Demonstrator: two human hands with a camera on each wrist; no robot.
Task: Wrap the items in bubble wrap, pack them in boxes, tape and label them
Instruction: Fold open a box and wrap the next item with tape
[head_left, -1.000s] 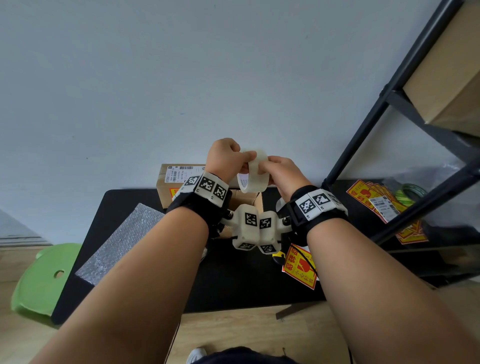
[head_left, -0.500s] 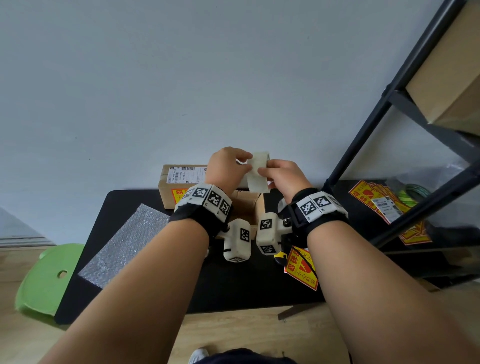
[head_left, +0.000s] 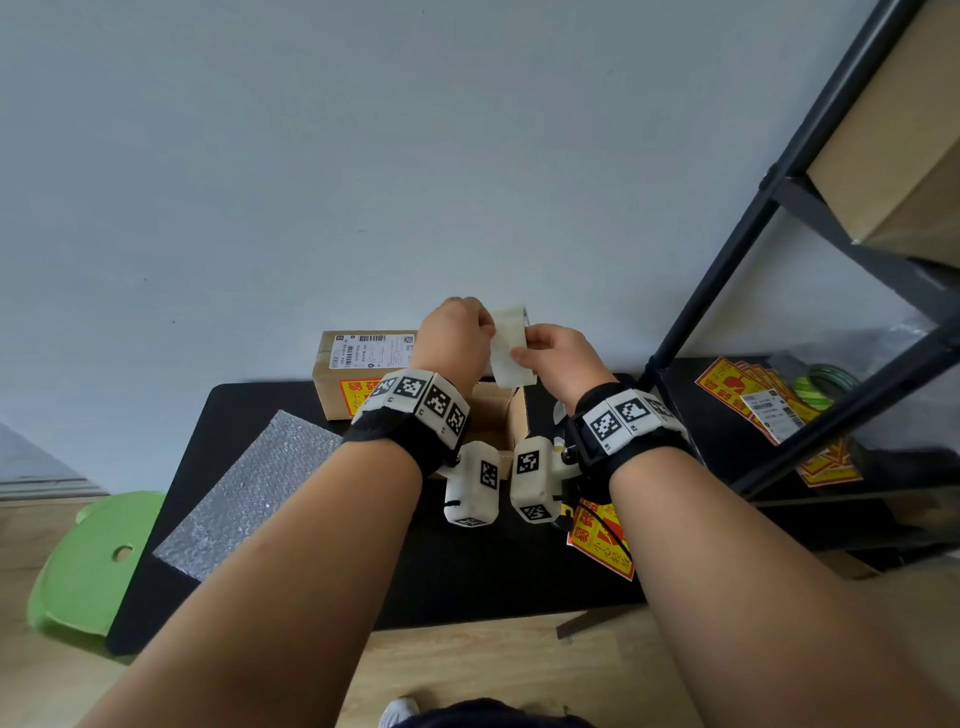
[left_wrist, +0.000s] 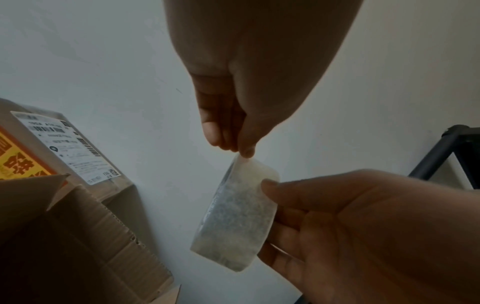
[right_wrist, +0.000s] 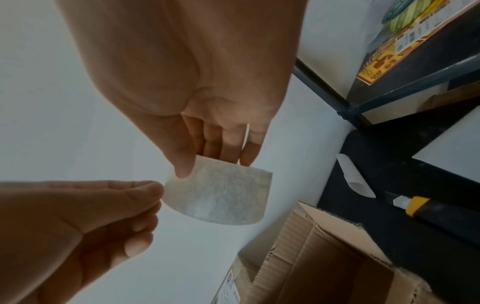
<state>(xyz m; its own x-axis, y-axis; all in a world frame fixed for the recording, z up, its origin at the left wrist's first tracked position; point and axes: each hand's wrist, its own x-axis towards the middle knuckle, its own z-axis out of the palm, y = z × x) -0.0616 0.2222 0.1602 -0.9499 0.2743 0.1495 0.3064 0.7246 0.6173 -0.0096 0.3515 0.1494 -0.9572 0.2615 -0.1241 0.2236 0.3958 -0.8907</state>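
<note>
A whitish roll of tape (head_left: 511, 349) is held up in front of the wall, above an open cardboard box (head_left: 511, 422). My right hand (head_left: 525, 354) grips the roll (right_wrist: 218, 195), thumb on its outer face and fingers through the core. My left hand (head_left: 485, 328) pinches the roll's upper rim (left_wrist: 239, 216) with thumb and fingertips (left_wrist: 242, 151). Whether a loose end is lifted I cannot tell. A sealed, labelled box (head_left: 363, 371) stands behind the open one.
A bubble wrap sheet (head_left: 249, 493) lies on the left of the black table (head_left: 467, 571). A fragile sticker (head_left: 602, 540) and a yellow utility knife (right_wrist: 415, 205) lie right of the open box. More stickers (head_left: 769, 410) sit on the black shelf rack (head_left: 727, 291). A green stool (head_left: 88, 561) is at lower left.
The roll has turned from hole-on to edge-on toward the head camera. My left fingers have shifted to its upper rim, and the two wrists have moved slightly apart.
</note>
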